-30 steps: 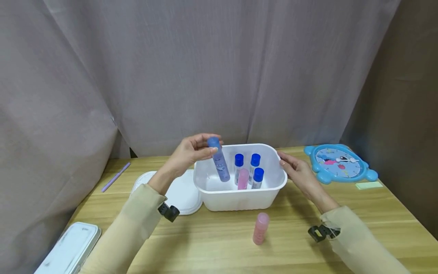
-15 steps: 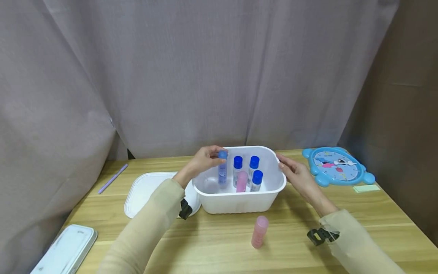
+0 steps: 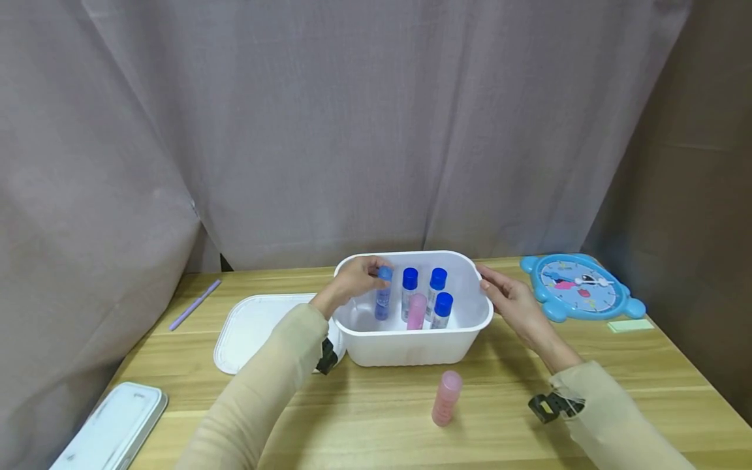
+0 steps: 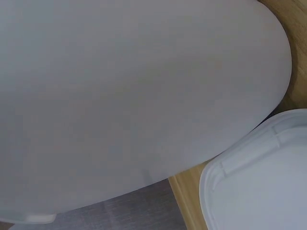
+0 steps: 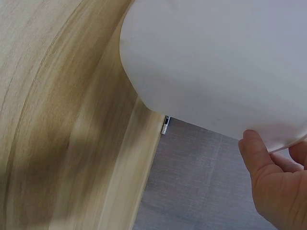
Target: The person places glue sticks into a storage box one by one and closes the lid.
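- Head view first: I see a wooden table (image 3: 376, 418) against a grey curtain (image 3: 352, 130), with everything gathered toward its far edge.
- At the middle of that far edge stands a white tub (image 3: 411, 346), open-topped. My right hand (image 3: 510, 299) lies against its right rim with the fingers nearly straight and gripping nothing, I judge to steady it; the right wrist view shows a thumb (image 5: 256, 158) meeting the tub wall (image 5: 216, 67).
- Flat by the tub's left side lies a white lid (image 3: 258, 326). It also shows in the left wrist view (image 4: 259, 182), beneath the tub's outer wall.
- Toward the far right corner lies a blue toy clock (image 3: 578, 286), face up, with a pale green note (image 3: 630, 324) just beside it.
- At the near left corner sits a white case (image 3: 111, 427), partly cut off by the frame.
- Inside the tub, my left hand (image 3: 355, 281) pinches the cap of a blue-capped tube (image 3: 383, 297), which stands upright near the left end, probably held at the top so it seats vertically.
- Three more blue-capped tubes (image 3: 437, 290) and a pink tube (image 3: 416, 310) stand close together to its right.
- On the table before the tub, apart from it, lies another pink tube (image 3: 445, 397).
- Near the far left corner lies a purple pen (image 3: 194, 304).
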A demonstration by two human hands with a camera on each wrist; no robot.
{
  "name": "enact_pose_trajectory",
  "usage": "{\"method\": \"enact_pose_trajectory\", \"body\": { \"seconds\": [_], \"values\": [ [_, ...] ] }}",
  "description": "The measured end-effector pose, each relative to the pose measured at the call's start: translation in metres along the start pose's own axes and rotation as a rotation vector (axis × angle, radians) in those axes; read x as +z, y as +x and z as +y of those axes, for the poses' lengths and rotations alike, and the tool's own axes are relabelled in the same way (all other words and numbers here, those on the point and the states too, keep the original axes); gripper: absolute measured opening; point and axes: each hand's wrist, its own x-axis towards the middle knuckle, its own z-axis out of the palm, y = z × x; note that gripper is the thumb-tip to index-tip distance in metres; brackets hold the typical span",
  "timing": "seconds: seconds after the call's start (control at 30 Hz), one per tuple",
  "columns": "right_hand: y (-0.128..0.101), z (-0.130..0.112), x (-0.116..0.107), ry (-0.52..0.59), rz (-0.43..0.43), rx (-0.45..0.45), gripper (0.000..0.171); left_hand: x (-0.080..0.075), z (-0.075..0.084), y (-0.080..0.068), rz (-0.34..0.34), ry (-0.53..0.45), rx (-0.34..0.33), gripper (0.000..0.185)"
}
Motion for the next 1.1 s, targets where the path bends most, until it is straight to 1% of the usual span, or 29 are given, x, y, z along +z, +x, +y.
{"method": "enact_pose_trajectory", "body": {
  "seconds": [0.13, 0.23, 0.37, 0.43, 0.5, 0.53, 0.57, 0.6, 0.67, 0.73, 0.8, 0.87, 0.93, 0.97, 1.1],
  "values": [
    [0.000, 0.000, 0.001, -0.003, -0.001, 0.003, 0.053, 0.000, 0.000, 0.000, 0.014, 0.022, -0.008, 0.032],
    [0.000, 0.000, 0.001, -0.004, -0.003, 0.006, 0.054, -0.002, 0.000, -0.003, 0.030, 0.022, 0.014, 0.034],
    [0.000, 0.000, 0.002, -0.008, -0.004, 0.016, 0.054, -0.008, 0.004, -0.011, 0.047, 0.009, 0.053, 0.040],
    [0.000, 0.000, 0.003, -0.008, -0.004, 0.017, 0.054, -0.013, 0.006, -0.017, 0.066, -0.016, 0.096, 0.041],
    [0.000, 0.000, 0.002, -0.007, -0.005, 0.016, 0.054, -0.017, 0.008, -0.025, 0.075, -0.078, 0.165, 0.041],
    [0.000, 0.000, 0.002, -0.010, -0.006, 0.016, 0.054, -0.018, 0.010, -0.031, 0.066, -0.122, 0.205, 0.039],
    [0.000, 0.000, 0.001, -0.011, -0.006, 0.015, 0.054, -0.018, 0.014, -0.037, 0.047, -0.169, 0.244, 0.038],
    [0.001, -0.001, 0.000, -0.010, -0.006, 0.011, 0.054, -0.017, 0.017, -0.044, 0.011, -0.217, 0.280, 0.036],
    [0.000, -0.002, -0.002, -0.011, -0.002, 0.005, 0.054, -0.010, 0.026, -0.058, -0.095, -0.296, 0.317, 0.034],
    [0.001, -0.003, -0.004, -0.009, 0.005, -0.003, 0.054, 0.003, 0.033, -0.072, -0.226, -0.335, 0.347, 0.033],
    [0.001, -0.003, -0.006, 0.000, 0.011, -0.014, 0.053, 0.018, 0.036, -0.084, -0.352, -0.348, 0.363, 0.035],
    [0.001, -0.002, -0.005, 0.002, 0.012, -0.019, 0.053, 0.035, 0.035, -0.092, -0.445, -0.357, 0.365, 0.037],
    [0.002, -0.001, -0.004, 0.007, 0.006, -0.021, 0.053, 0.050, 0.030, -0.097, -0.502, -0.368, 0.359, 0.040],
    [0.002, -0.001, -0.004, 0.007, 0.004, -0.022, 0.053, 0.057, 0.027, -0.098, -0.515, -0.377, 0.344, 0.041],
    [0.001, 0.000, -0.001, 0.009, -0.006, -0.018, 0.053, 0.076, 0.018, -0.100, -0.525, -0.380, 0.316, 0.043]
  ]
}}
